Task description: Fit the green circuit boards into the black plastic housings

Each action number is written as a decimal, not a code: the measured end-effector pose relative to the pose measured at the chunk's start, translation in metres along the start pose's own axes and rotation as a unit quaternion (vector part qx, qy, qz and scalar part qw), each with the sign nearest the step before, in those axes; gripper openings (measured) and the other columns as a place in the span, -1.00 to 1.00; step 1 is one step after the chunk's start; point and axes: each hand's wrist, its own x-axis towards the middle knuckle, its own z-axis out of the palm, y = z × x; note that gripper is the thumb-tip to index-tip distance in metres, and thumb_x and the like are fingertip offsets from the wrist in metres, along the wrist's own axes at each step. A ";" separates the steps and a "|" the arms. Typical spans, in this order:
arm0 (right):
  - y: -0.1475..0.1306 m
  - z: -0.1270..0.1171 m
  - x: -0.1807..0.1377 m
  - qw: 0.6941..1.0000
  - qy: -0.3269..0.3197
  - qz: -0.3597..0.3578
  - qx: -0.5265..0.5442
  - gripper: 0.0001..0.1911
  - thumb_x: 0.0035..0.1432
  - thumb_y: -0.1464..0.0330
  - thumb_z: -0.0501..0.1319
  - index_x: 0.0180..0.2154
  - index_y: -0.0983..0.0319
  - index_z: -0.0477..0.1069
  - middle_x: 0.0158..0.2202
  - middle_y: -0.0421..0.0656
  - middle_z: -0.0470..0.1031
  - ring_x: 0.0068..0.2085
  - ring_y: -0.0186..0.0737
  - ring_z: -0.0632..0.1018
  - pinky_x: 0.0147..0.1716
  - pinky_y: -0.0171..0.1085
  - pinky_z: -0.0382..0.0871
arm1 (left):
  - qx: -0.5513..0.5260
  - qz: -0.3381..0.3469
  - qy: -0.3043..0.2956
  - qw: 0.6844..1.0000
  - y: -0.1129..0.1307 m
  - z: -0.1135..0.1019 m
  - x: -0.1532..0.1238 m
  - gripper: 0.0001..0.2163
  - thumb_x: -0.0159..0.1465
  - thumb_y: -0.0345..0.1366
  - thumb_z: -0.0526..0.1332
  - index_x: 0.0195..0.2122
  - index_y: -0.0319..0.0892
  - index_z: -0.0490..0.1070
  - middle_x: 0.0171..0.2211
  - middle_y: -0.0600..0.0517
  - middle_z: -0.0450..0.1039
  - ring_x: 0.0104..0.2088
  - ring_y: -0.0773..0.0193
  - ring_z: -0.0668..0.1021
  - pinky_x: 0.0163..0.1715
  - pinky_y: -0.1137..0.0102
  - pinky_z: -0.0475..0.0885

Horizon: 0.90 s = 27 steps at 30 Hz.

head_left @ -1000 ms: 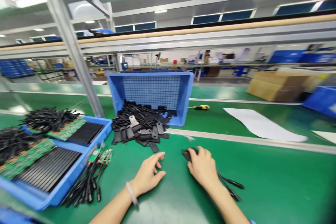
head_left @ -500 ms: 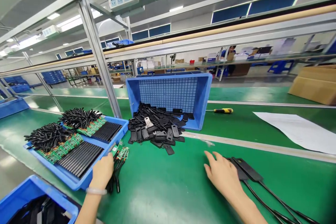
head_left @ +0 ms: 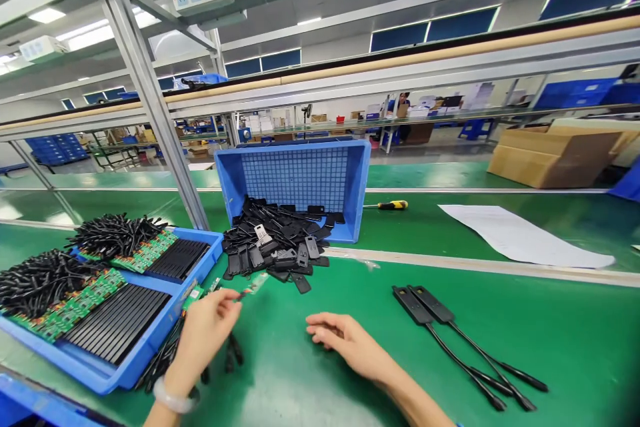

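Observation:
My left hand pinches a small green circuit board by the wired end between thumb and fingertips. The board points away to the right, over the green table. Beneath that hand lies a bunch of boards with black cables, partly hidden by the wrist. My right hand hovers above the table with fingers stretched out and nothing in them. To its right lie black cased modules with cables. Beyond both hands, a heap of black plastic casings spills from a tipped blue crate.
On the left a blue tray holds rows of green boards and black strips. A screwdriver, a paper sheet and a cardboard box lie toward the back right. A metal post rises behind the tray.
My left hand has lifted a circuit board from the bunch and brought it rightward. The right hand has drawn away from the cased modules toward the middle. The view has turned right.

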 end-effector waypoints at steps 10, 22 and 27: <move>-0.011 0.001 0.001 0.923 0.127 0.071 0.356 -0.07 -0.27 -0.07 0.38 0.00 0.33 0.12 -0.36 -0.18 0.27 -0.40 -0.42 0.31 -0.42 -0.38 0.30 | 0.259 0.111 -0.082 0.956 0.026 0.088 0.088 -0.71 0.26 -0.49 0.02 -0.02 -0.28 0.36 -0.11 -0.13 0.28 -0.13 0.12 0.43 -0.14 0.27 0.31; 0.000 -0.013 0.002 0.963 0.255 -0.074 -0.051 -0.37 0.17 -0.01 0.01 0.02 0.37 0.31 -0.29 -0.06 0.25 -0.39 -0.36 0.26 -0.41 -0.33 0.19 | -0.048 0.076 -0.102 0.991 0.039 0.102 0.062 -0.70 0.24 -0.20 0.15 -0.12 -0.26 0.14 -0.32 0.04 0.32 -0.43 0.39 0.38 -0.39 0.43 0.29; -0.001 -0.009 0.002 0.957 0.271 -0.074 -0.073 -0.46 0.18 0.10 0.07 0.04 0.36 0.27 -0.30 -0.07 0.34 -0.36 -0.32 0.33 -0.34 -0.32 0.25 | -0.452 -0.142 -0.218 0.853 0.038 0.124 0.049 -0.51 0.06 -0.18 0.36 -0.11 -0.38 0.23 -0.44 0.08 0.25 -0.50 0.49 0.35 -0.53 0.56 0.33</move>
